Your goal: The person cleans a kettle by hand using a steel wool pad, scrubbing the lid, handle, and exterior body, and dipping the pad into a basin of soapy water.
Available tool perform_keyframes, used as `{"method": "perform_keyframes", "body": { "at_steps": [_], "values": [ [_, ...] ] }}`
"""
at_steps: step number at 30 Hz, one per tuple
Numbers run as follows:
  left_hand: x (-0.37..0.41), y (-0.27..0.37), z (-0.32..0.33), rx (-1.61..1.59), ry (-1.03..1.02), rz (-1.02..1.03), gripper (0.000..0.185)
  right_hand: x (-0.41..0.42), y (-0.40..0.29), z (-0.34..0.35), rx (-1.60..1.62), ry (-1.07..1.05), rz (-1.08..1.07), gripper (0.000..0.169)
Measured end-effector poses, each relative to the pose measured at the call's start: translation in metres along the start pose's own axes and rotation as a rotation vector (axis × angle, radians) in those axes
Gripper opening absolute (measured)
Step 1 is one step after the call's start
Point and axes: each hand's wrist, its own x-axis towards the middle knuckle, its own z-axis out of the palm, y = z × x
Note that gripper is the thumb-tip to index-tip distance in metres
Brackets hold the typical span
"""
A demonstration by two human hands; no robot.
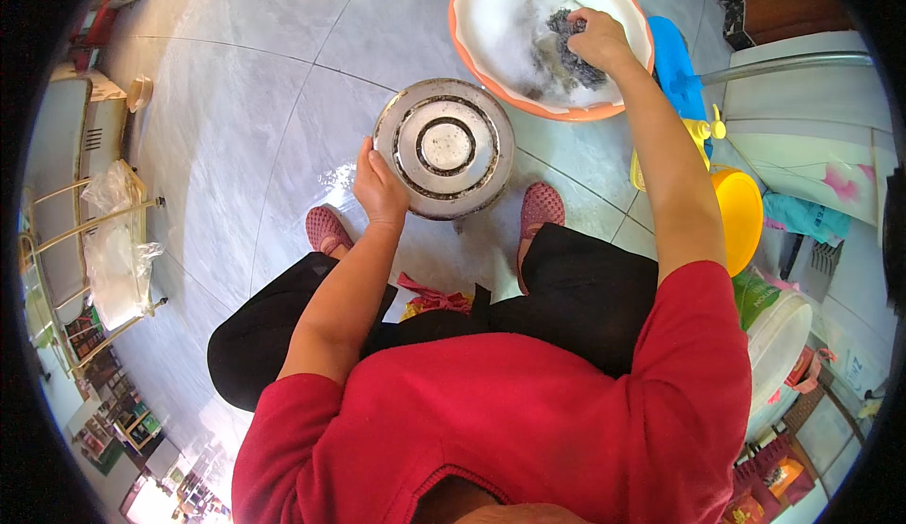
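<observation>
My left hand (381,183) grips the left rim of a round stainless-steel pot or lid (447,146). Concentric rings of dark grime mark its upward face, and I cannot tell which of the two it is. Up and to the right, my right hand (600,41) reaches into a white basin with an orange rim (476,78). Its fingers are closed on a dark grey mesh scrubber (582,64), partly covered by the hand. White suds (499,11) and murky water surround the scrubber.
A blue broom or mop head (672,57) with a metal pole (786,64) lies right of the basin. Nearby stand a yellow pump bottle (697,131), a yellow container (737,220) and a pale bucket (782,340). A metal rack (106,241) holding plastic bags is at left.
</observation>
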Motion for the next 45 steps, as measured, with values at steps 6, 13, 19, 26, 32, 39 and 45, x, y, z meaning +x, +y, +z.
{"method": "perform_keyframes", "body": {
  "at_steps": [6, 13, 19, 26, 32, 39, 45],
  "values": [
    [0.004, -0.009, 0.003, 0.017, 0.037, 0.058, 0.038, -0.031, 0.045, 0.035, -0.329, -0.159, 0.101, 0.047],
    [0.006, -0.009, 0.006, 0.100, 0.033, 0.128, 0.036, -0.024, 0.024, 0.023, -0.183, -0.142, 0.078, 0.045],
    [0.008, 0.000, 0.004, 0.188, -0.002, 0.110, 0.036, -0.028, 0.035, 0.021, -0.194, -0.159, 0.114, 0.046],
    [0.008, 0.012, -0.002, 0.236, -0.093, 0.059, 0.041, -0.035, 0.057, 0.018, -0.173, -0.055, 0.141, 0.050],
    [0.011, -0.010, -0.007, 0.105, -0.082, -0.081, 0.049, -0.075, -0.013, -0.009, 0.269, -0.076, -0.119, 0.049],
    [-0.009, 0.002, 0.008, -0.037, 0.000, -0.157, 0.051, -0.119, -0.101, 0.047, -0.021, -0.355, -0.575, 0.047],
    [0.011, 0.009, 0.009, 0.030, -0.014, -0.028, 0.049, -0.149, -0.131, 0.120, 0.105, -0.062, -0.457, 0.047]
  ]
}}
